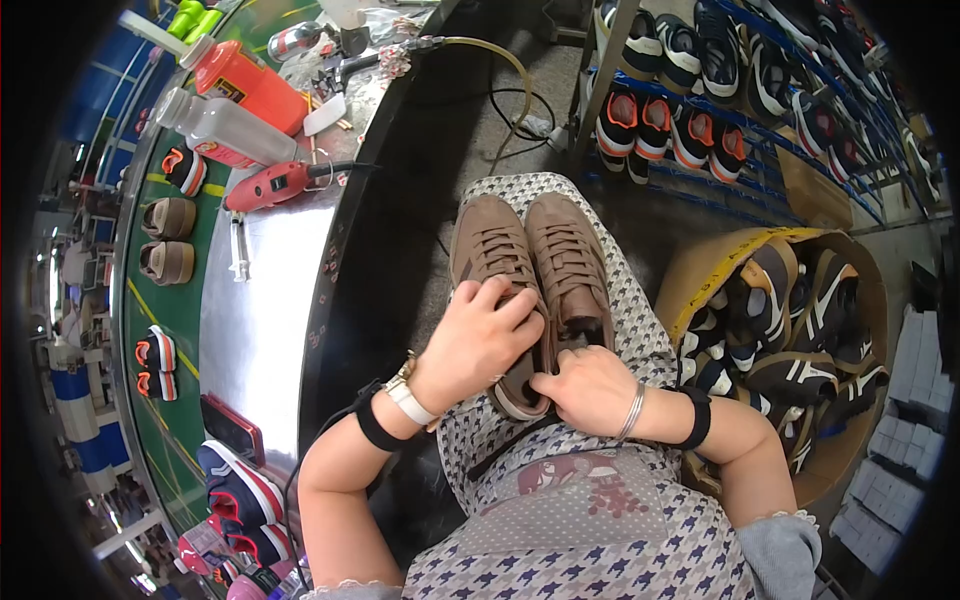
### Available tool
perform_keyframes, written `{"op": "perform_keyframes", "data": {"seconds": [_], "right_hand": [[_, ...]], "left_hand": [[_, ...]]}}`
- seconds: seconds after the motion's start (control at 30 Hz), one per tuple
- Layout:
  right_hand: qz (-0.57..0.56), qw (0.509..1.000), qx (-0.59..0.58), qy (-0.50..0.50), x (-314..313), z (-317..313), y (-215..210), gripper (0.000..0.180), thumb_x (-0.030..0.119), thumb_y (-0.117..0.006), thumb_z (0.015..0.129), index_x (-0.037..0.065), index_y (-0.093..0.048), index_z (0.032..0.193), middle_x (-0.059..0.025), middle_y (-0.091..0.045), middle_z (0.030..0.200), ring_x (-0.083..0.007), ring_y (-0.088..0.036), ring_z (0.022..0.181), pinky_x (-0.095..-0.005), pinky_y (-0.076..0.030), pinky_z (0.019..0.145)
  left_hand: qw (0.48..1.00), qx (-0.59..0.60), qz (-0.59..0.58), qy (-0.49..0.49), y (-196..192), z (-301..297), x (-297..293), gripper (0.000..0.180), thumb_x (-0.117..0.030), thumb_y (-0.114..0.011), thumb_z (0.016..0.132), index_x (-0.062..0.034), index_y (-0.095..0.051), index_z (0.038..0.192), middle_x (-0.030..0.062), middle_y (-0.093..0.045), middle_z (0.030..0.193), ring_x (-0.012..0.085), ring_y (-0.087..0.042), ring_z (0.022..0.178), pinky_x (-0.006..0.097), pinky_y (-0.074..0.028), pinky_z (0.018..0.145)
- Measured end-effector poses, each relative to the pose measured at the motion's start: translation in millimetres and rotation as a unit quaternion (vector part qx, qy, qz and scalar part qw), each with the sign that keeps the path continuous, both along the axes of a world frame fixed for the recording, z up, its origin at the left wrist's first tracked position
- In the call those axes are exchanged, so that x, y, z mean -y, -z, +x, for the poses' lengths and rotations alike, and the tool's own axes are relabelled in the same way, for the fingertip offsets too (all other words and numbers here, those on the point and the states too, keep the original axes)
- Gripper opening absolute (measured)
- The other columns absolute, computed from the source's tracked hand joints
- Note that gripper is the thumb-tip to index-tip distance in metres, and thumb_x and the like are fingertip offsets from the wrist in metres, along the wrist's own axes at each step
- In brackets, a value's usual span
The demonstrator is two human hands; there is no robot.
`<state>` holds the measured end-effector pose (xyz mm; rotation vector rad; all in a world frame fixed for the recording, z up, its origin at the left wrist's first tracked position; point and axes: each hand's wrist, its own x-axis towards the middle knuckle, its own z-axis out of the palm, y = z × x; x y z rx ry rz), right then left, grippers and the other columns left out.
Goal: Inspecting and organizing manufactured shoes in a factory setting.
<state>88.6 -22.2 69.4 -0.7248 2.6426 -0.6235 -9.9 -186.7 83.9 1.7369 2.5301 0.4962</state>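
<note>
A pair of brown lace-up shoes lies side by side, toes pointing away, on the person's houndstooth-covered lap. The left hand bends its fingers over the left shoe's opening and the right hand curls at the heels, its thumb by the left shoe's collar; whether either pinches anything is hidden. Leftward, a red power tool lies on the worktop; rightward stands a cardboard box of shoes.

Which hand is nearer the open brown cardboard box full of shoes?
Right. The right hand, at the brown lace-up shoes, is left of the box; the left hand, also at them, is farther left.
</note>
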Motion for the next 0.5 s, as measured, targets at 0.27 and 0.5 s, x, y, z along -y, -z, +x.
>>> {"op": "perform_keyframes", "data": {"seconds": [0.27,0.5], "right_hand": [[0.026,0.998,-0.023,0.044,0,7,0,0.018,0.016,-0.054,0.073,0.014,-0.062,0.088,-0.0113,-0.057,0.070,-0.0249,-0.059,0.066,-0.0355,-0.045,0.059],[-0.056,0.995,-0.032,0.070,-2,15,13,0.028,0.013,-0.057,0.069,0.016,-0.059,0.097,-0.0119,-0.054,0.071,-0.0280,-0.058,0.065,-0.0377,-0.048,0.058]], "left_hand": [[0.976,-0.152,-0.158,0.002,5,19,-9,0.018,-0.017,-0.055,0.066,-0.0016,-0.063,0.073,0.0142,-0.049,0.105,0.0290,-0.044,0.100,0.033,-0.038,0.080],[0.988,0.121,0.072,-0.057,3,16,9,0.023,-0.008,-0.062,0.062,-0.0083,-0.065,0.085,0.0117,-0.049,0.109,0.0330,-0.044,0.105,0.041,-0.037,0.088]]}}
